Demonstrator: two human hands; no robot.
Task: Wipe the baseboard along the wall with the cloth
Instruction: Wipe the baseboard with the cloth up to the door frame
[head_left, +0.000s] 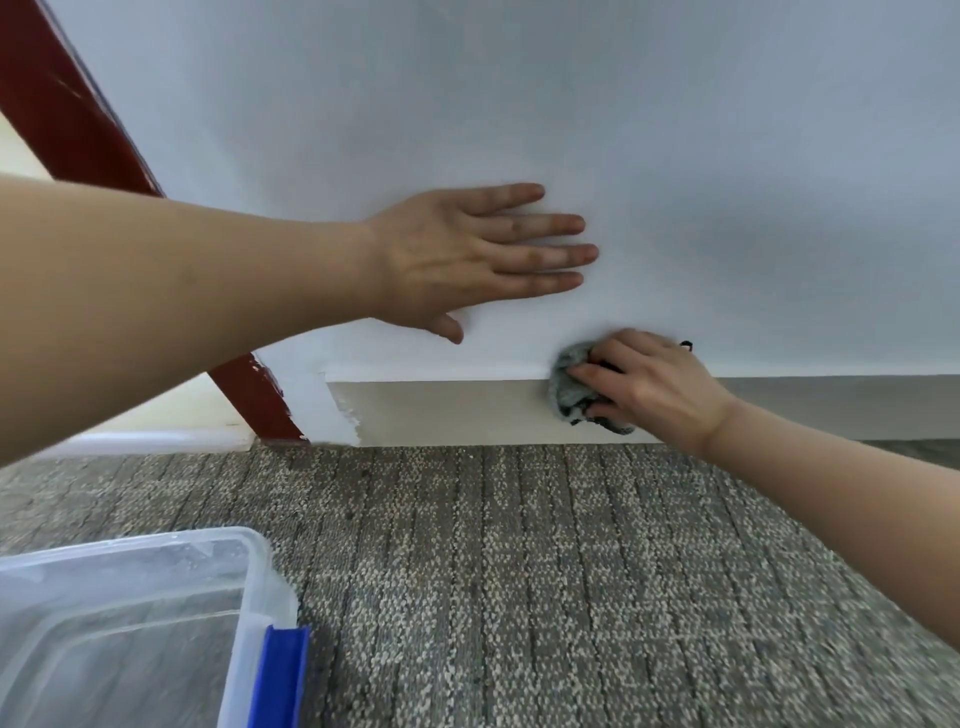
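wall (675, 130): white paint, smooth and flat, not shiny.
baseboard (457, 410): pale beige, smooth and dull; a rough, streaky smear of white paint covers its left end.
cloth (569, 387): soft grey-green fabric, fuzzy and crumpled.
carpet (519, 571): rough and woven, grey with rows of little pale bumps.
box (270, 582): see-through plastic, smooth and a bit shiny, near left.
clip (285, 675): bright blue plastic, smooth, on the box's right side.
frame (67, 119): dark red, hard and smooth, far left; white paint dabs low down.
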